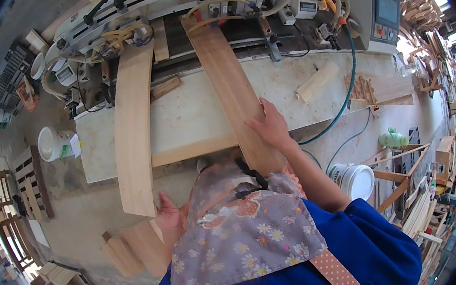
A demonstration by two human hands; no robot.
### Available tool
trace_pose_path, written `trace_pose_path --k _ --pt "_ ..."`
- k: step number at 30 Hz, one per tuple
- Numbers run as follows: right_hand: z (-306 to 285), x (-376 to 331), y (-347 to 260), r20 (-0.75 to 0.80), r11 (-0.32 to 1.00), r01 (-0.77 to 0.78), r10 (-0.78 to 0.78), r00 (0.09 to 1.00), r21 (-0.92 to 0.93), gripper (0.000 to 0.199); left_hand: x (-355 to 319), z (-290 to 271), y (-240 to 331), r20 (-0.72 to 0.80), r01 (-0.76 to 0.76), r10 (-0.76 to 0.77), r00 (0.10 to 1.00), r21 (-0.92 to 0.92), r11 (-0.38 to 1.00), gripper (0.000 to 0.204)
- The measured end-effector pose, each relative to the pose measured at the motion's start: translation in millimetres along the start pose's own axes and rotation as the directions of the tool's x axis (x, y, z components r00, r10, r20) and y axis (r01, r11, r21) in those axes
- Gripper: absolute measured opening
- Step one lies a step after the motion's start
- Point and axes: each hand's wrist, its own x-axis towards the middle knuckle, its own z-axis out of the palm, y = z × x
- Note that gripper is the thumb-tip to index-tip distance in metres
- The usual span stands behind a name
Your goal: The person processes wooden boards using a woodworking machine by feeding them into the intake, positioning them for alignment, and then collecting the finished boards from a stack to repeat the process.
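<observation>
My right hand [270,126] lies on the right-hand wooden board [224,69], thumb across its top and fingers stretched along its right edge. This board runs from under the machine [182,3] towards my body. A second, paler board [135,119] lies to its left, its near end sticking out past the table edge. Close to that end is my left hand [168,215], its fingers pointing up and apart. Just below the left hand, more wooden pieces [138,247] sit low down, partly hidden by my arm.
The pale worktable [184,111] carries a short wood piece [317,81] and a small offcut [166,87]. Hoses and clamps hang from the machine; a control panel [385,12] is at right. White buckets [352,180] stand on the floor. A teal hose [353,73] loops beside the table.
</observation>
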Motion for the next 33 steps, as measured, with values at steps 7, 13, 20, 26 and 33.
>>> trace_pose_path --k 7,13,20,26,33 --pt "-37 41 13 0.340 0.923 -0.214 0.099 0.935 0.320 0.047 -13 9 -16 0.068 0.469 -0.635 0.769 0.615 0.634 0.034" --pt "-114 12 -5 0.463 0.866 -0.317 0.115 0.879 0.387 0.036 -49 164 -109 0.044 0.082 -0.651 0.758 0.983 0.162 0.044" --pt "-124 -43 -27 0.408 0.877 -0.295 0.128 0.904 0.379 0.032 -65 238 -277 0.059 -0.151 -0.800 0.597 0.988 -0.040 0.061" --pt "-148 -57 47 0.423 0.870 -0.280 0.093 0.901 0.406 0.032 -62 225 -299 -0.230 -0.058 -0.805 0.547 0.949 -0.310 0.073" --pt "-132 -109 -24 0.175 0.869 0.154 -0.079 0.981 -0.471 0.029 -85 218 -337 -0.095 -0.015 -0.758 0.645 0.990 -0.137 0.056"
